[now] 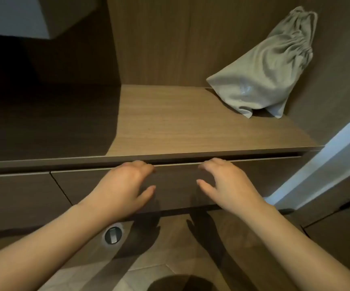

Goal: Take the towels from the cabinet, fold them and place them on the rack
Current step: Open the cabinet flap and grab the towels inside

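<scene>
Drawer (176,185): top lip hooked by curled fingers of L hand (125,183) & R hand (228,185), thumbs spread; hands set apart, prob. for an even pull. Towels: none seen, presumably inside. Bag (270,66): leaned in shelf (169,122) corner.

Matt pale wood-grain shelf (190,122) beyond the left hand (125,185) and right hand (227,185); darker, smooth matt drawer front (176,185) under them; crumpled grey cloth drawstring bag (270,66).

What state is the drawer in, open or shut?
Shut, it seems: the drawer lines up with the neighbouring drawer, no interior showing. The left hand and right hand curl over its top edge.
</scene>
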Available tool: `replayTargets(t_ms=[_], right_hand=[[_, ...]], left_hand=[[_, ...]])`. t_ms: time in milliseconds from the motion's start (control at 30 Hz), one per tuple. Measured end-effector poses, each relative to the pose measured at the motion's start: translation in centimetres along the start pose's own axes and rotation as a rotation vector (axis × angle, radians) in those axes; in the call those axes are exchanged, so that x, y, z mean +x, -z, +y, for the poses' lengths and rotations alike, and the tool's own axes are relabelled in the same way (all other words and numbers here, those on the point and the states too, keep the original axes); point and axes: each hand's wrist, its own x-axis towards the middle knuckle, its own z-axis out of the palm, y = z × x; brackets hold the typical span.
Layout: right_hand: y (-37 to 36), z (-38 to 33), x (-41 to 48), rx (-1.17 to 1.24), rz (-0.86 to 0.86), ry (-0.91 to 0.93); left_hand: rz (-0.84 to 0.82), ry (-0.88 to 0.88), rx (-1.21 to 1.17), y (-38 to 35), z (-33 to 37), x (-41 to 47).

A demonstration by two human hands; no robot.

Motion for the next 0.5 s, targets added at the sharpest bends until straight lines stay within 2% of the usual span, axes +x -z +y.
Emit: replayTargets(t_ms=[200, 333, 500], right_hand=[[-1.8, 0.4, 1.0, 0.046, 0.039, -0.029], [-3.0, 0.9, 1.0, 0.075, 0.058, -0.065], [-3.7, 1.7, 1.3, 0.031, -0.001, -0.088]], left_hand=[[0.150, -0.016, -0.002, -0.4, 0.5, -0.1], [0.110, 0.013, 0.108, -1.0, 0.4, 0.6], [0.116, 0.067, 0.133, -1.3, 0.1, 1.3]])
